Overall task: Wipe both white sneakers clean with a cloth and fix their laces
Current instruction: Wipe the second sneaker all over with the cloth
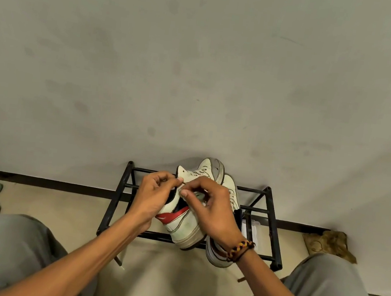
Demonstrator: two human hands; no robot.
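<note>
The sneakers (pixel 189 224) are seen in smooth, scuffed white leather-like material with a glossy red stripe. The rack (pixel 271 222) is made of matt black metal. The floor (pixel 162 280) is polished and glossy.

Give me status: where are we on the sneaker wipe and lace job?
Done: can't confirm wiping; no cloth is clearly visible. In hand: both sneakers lie on the black rack. The left hand and right hand pinch at the lace area of the near sneaker, the one with the red swoosh, so lacing looks underway. Left: the second sneaker beside it is untouched; its laces likely come next.
</note>
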